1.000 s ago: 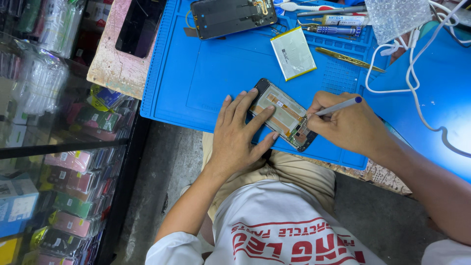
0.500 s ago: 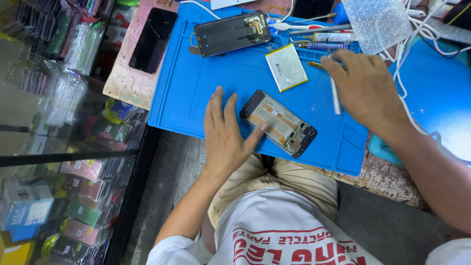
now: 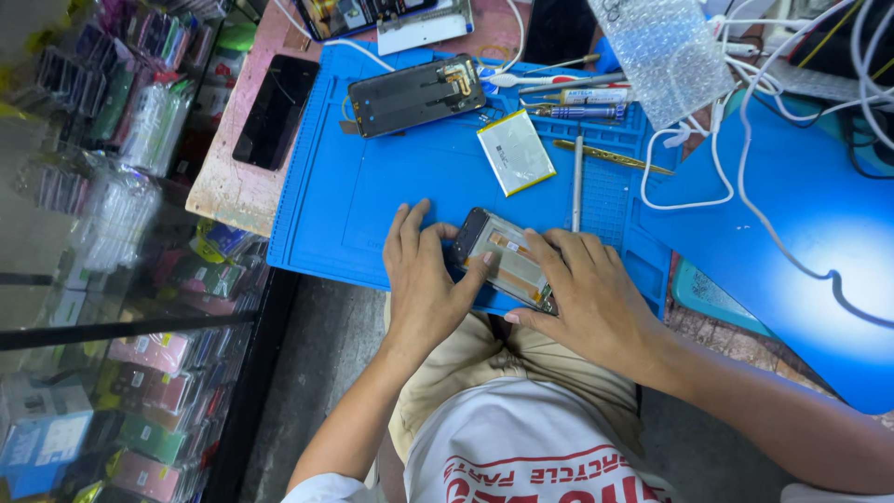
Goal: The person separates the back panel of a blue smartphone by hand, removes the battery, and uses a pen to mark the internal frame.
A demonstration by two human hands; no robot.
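An opened phone (image 3: 503, 256) with its insides showing lies on the blue work mat (image 3: 372, 205) near the front edge. My left hand (image 3: 424, 275) grips its left end, thumb against the frame. My right hand (image 3: 587, 293) covers its right end, fingers on the phone's edge. A slim silver tool (image 3: 577, 182) lies on the mat just beyond my right hand, and neither hand touches it. A flat white battery (image 3: 517, 152) rests further back on the mat.
A second opened phone (image 3: 416, 93) and several screwdrivers (image 3: 582, 98) lie at the mat's far side. A black phone (image 3: 277, 110) sits on the pink bench at left. White cables (image 3: 736, 158) and bubble wrap (image 3: 666, 51) lie at right. Packaged goods fill the glass case (image 3: 112, 279) at left.
My right hand put the silver tool down on the mat and came back onto the phone. The phone now sits held between both hands.
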